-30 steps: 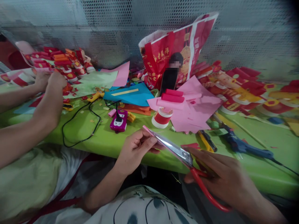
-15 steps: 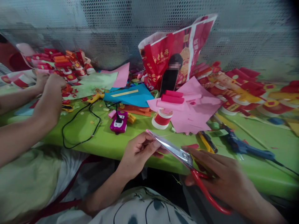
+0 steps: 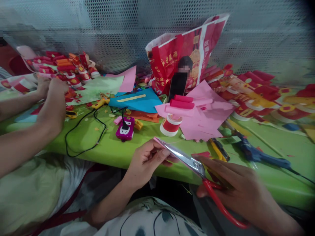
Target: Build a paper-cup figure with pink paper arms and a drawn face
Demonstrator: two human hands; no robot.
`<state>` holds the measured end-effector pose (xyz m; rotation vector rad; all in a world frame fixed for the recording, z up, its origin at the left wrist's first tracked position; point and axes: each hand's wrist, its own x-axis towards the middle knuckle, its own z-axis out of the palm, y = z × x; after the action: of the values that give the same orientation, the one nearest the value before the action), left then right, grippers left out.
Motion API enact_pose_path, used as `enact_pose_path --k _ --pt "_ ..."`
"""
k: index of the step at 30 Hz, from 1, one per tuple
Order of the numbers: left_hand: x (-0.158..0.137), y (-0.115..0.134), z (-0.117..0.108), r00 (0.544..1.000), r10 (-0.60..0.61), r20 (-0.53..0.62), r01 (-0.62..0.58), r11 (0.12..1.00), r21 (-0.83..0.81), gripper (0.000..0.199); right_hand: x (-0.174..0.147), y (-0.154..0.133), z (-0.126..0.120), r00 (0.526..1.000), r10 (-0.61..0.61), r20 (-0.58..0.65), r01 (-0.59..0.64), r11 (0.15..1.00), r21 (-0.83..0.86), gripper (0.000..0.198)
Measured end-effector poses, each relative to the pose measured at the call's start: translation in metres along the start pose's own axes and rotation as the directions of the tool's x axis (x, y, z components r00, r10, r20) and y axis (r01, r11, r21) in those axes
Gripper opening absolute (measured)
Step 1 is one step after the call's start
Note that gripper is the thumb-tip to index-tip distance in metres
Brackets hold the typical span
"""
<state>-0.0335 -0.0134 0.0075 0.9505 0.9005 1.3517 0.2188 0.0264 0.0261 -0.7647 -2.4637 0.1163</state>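
Observation:
My right hand (image 3: 236, 186) grips a pair of scissors (image 3: 188, 160) with red handles, and the steel blades point up and left. At the blade tips, my left hand (image 3: 145, 164) pinches a small pink piece of paper (image 3: 173, 159), mostly hidden by the fingers and blades. Both hands are in front of the table's near edge. Just beyond them stands a small red and white cup-shaped piece (image 3: 171, 125), close to a pink paper sheet (image 3: 209, 123) with rolled red and pink pieces on it.
On the green table (image 3: 98, 147) lie a purple power socket (image 3: 125, 128), blue paper (image 3: 140, 101), a yellow-handled cutter (image 3: 218, 149) and a dark blue glue gun (image 3: 261, 154). A red bag (image 3: 167, 65) stands behind. At left, another person's hands (image 3: 52, 87) work near red paper figures.
The scissors' lower red handle has shifted slightly down and right with my right hand. My left hand stays almost still.

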Motion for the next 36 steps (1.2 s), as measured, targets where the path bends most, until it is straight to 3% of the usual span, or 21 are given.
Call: enact_pose_path --k 8,14,21,29,33,36 --pt "-0.0001 -0.0013 -0.0005 0.998 0.004 0.059 -0.003 1.000 -0.012 0.024 0.0003 -0.0002 0.0015 0.999 0.034 0.041 -0.034 0.999 -0.001 0.050" --pt "0.0000 -0.0016 -0.0001 0.999 0.012 0.044 -0.012 1.000 0.005 0.025 0.0005 -0.0002 0.0028 1.000 -0.008 -0.011 0.008 1.000 0.006 0.044" --pt "-0.0006 -0.0025 0.0004 0.993 -0.010 0.120 0.010 1.000 0.002 0.023 0.0004 -0.0012 0.0000 0.999 0.025 0.032 -0.026 0.999 0.035 0.048" --pt "-0.0015 -0.0026 0.0014 0.993 -0.010 0.116 0.009 1.000 0.009 0.023 -0.0005 0.0016 0.0039 1.000 0.009 0.015 -0.009 1.000 0.005 0.046" --pt "-0.0027 -0.0020 0.0014 0.992 -0.034 0.118 0.033 0.999 0.014 0.022 -0.0007 -0.0012 0.0031 0.999 0.030 -0.015 -0.030 1.000 -0.007 0.054" --pt "-0.0022 -0.0025 0.0005 0.994 -0.056 0.095 0.055 0.998 0.009 0.023 -0.0002 -0.0025 0.0030 0.994 0.113 0.002 -0.113 0.993 0.038 0.051"
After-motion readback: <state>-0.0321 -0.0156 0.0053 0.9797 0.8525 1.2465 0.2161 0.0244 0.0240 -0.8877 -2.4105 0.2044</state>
